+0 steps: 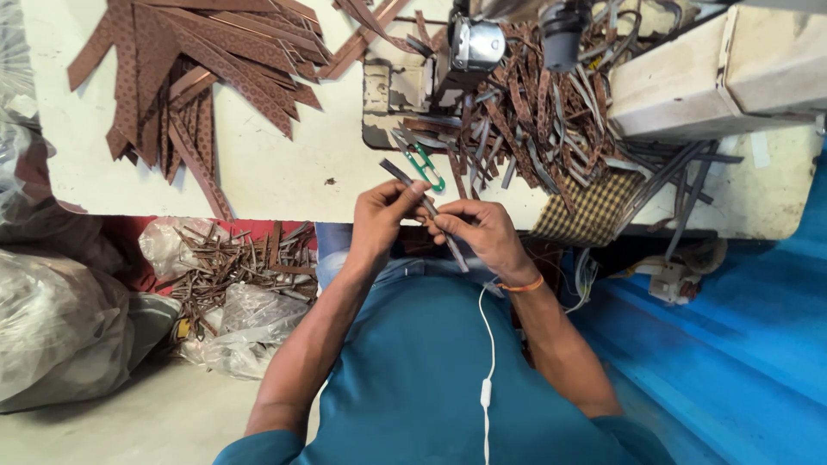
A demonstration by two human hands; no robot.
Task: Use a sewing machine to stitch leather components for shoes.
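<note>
Two hands work over the near edge of the white table (284,172). The left hand (379,215) and the right hand (482,231) both pinch, fingers closed, one narrow brown strip (424,205) slanting between them. One green thread snip (424,166) lies just beyond. Two heaps of strips sit on the table, the cut pile (198,65) and the tangled pile (534,112).

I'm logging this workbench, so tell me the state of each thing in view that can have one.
Left hand: pinching the upper part of the strip.
Right hand: gripping the strip lower down.
Strip: held slanted between both hands, above the lap.
Green snips: lying on the table, untouched.
Brown strips: fanned loosely on the table.
Plastic bag: open on the floor, holding offcuts.
</note>
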